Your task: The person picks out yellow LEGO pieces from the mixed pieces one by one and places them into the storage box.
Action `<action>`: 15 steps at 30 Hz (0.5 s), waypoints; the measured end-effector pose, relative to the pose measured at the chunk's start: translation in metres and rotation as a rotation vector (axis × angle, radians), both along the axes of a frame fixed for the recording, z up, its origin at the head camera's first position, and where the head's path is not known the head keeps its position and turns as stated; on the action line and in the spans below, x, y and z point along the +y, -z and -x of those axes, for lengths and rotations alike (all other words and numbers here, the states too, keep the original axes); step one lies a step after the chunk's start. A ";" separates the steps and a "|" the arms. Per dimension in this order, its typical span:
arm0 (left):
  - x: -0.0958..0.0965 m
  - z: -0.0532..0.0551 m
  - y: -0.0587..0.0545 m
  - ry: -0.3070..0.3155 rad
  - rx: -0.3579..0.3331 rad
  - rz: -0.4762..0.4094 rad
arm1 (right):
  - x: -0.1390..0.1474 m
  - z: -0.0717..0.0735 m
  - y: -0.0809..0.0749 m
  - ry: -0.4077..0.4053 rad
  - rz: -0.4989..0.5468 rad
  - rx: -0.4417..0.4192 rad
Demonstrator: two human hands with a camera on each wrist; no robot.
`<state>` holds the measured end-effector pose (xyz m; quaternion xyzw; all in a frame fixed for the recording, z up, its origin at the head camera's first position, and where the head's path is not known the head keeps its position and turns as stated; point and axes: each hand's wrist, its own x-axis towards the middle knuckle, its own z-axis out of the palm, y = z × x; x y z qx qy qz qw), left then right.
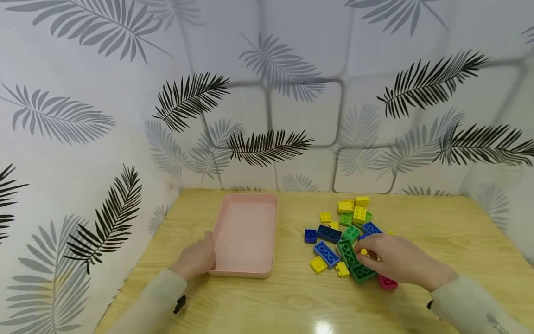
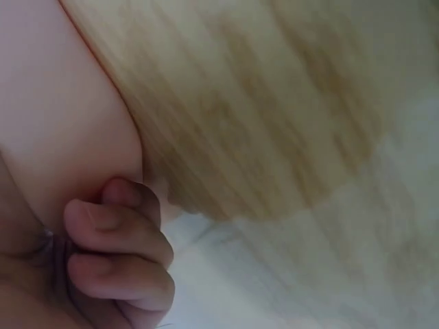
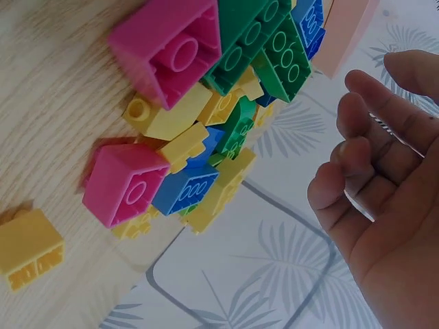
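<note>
At the left front of a pink tray (image 1: 244,234), my left hand (image 1: 197,256) grips the side wall. Close up in the left wrist view, the curled fingers (image 2: 123,247) lie against the tray's pink wall (image 2: 62,96). My right hand (image 1: 398,260) hovers over the near right part of a heap of toy building bricks. Its fingers (image 3: 357,157) are loosely bent and hold nothing in the right wrist view. Closest to it are a dark green brick (image 1: 362,273), a red-pink brick (image 1: 388,282) and a second pink brick (image 3: 123,181), partly hidden from the head camera.
The rest of the heap includes a blue brick (image 1: 326,254), a navy brick (image 1: 329,233) and yellow bricks such as one at the front (image 1: 318,265). A wooden table (image 1: 292,301) carries everything. Leaf-patterned cloth (image 1: 292,106) hangs behind and at the sides.
</note>
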<state>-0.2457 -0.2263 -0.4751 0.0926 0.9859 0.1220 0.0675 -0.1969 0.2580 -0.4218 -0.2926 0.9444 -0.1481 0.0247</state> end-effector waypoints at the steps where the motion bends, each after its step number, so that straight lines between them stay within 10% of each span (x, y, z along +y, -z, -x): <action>1: 0.001 0.000 0.000 -0.004 -0.008 -0.015 | 0.001 -0.001 0.000 0.000 0.000 0.003; 15: 0.027 -0.001 0.000 -0.039 -0.063 -0.037 | 0.016 -0.004 0.002 0.032 -0.005 -0.002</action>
